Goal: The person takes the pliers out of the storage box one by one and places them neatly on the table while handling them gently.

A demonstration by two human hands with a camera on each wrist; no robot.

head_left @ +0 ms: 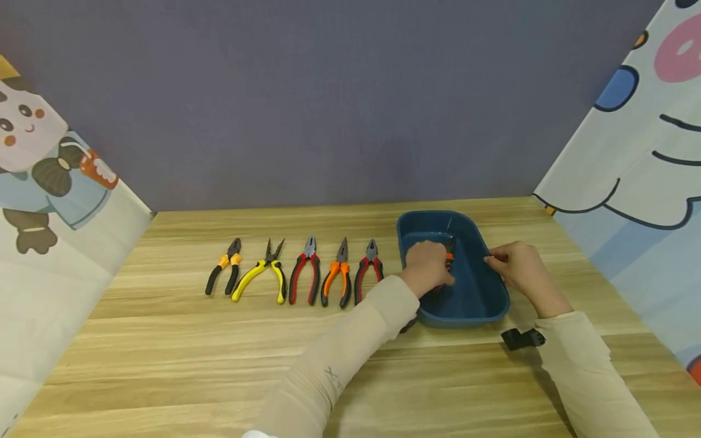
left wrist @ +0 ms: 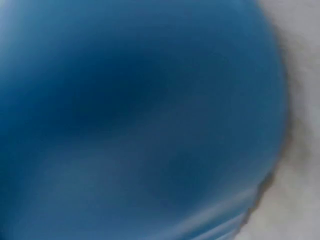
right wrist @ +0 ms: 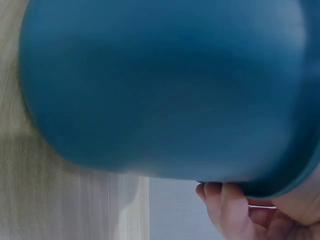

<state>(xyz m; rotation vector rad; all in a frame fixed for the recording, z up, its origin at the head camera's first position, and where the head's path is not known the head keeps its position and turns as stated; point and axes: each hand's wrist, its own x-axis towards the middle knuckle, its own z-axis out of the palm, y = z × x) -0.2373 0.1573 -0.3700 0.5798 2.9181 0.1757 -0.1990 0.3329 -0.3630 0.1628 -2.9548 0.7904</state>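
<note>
My left hand (head_left: 429, 266) reaches inside a blue plastic basin (head_left: 482, 298), its fingers curled over a pair of pliers (head_left: 449, 258). The dark pliers head and a bit of orange handle show past the fingers; the hand hides the rest. On the basin's right side, my right hand (head_left: 520, 267) pinches the rim between thumb and fingers. In the right wrist view, that hand's fingers (right wrist: 230, 210) curl at the edge of the basin (right wrist: 160, 100). The left wrist view holds only a blurred basin wall (left wrist: 150, 125), with no hand visible.
Left of the basin is a row of pliers: black-and-yellow (head_left: 224, 267), yellow (head_left: 268, 271), red-and-black (head_left: 306, 271), orange (head_left: 338, 274), and another red-and-black pair (head_left: 370, 267) partly behind the left sleeve. The wooden table (head_left: 164, 359) meets a grey backdrop (head_left: 350, 103).
</note>
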